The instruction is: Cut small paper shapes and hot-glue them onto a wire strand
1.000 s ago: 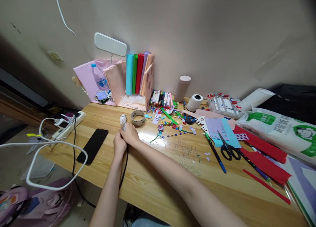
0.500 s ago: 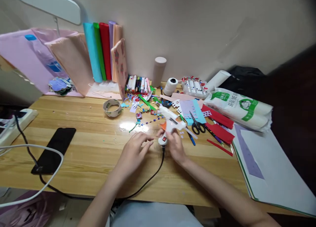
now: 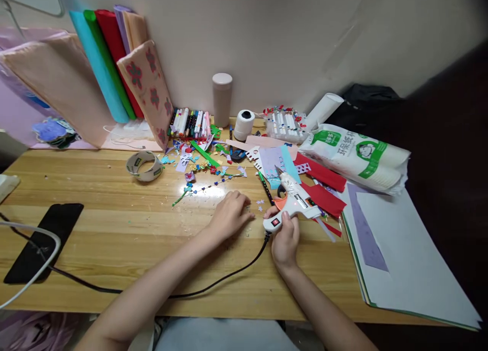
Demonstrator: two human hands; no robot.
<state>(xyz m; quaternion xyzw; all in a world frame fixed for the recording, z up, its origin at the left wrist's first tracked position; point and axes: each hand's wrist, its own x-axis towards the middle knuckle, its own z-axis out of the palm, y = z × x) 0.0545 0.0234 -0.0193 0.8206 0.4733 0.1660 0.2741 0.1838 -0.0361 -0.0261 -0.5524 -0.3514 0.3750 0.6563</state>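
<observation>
Our right hand has its fingers clamped around the glue gun; our left hand, thumb apart from loosely bent fingers, looks unladen. Best we grip steadily, nozzle (perhaps hot) clear of the flat blue paper beyond our right fingers. Smooth black cord curves below them; past our left fingertips sits a round, hollow tape roll.

Left hand loose, palm down; right hand firmly curled
</observation>
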